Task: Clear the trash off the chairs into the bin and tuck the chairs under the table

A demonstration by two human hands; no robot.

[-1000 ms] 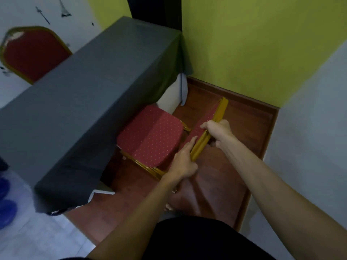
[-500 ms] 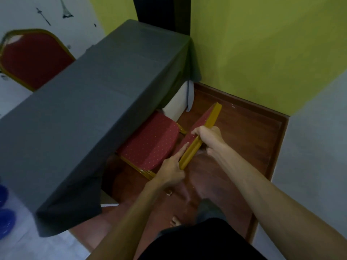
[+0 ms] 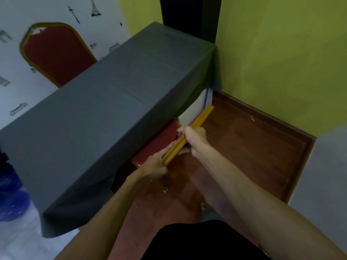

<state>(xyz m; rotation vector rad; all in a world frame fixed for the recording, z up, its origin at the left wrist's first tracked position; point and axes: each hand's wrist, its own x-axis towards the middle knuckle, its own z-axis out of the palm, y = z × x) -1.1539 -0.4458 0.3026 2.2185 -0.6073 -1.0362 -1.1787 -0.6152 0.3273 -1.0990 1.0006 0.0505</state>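
1. Both arms reach forward and down from the bottom of the view, toward the near chair [image 3: 161, 141] at the long side of the table [image 3: 116, 102].
2. The left hand [image 3: 156, 163] lies at the lower end of the chair's gold backrest [image 3: 187, 136]. The fingers [image 3: 167, 147] are stretched flat along the red side of the backrest, and the thumb side presses at the gold edge; it is a flat press more than a closed fist.
3. The right hand [image 3: 194, 136] is clenched over the top edge of the same backrest, near its middle, with the knuckles upward.
4. The backrest runs as a slanted line between the two hands and goes on past the right hand toward the table's white leg [image 3: 195, 111].
5. The red seat of the chair is mostly under the grey cloth of the table; only a narrow strip shows beside the left hand.
6. A second chair [image 3: 54, 53] stands at the far side of the table, against the white wall.
7. Some small pale scraps [image 3: 165, 190] lie on the wooden floor [image 3: 253, 147] below the left wrist.
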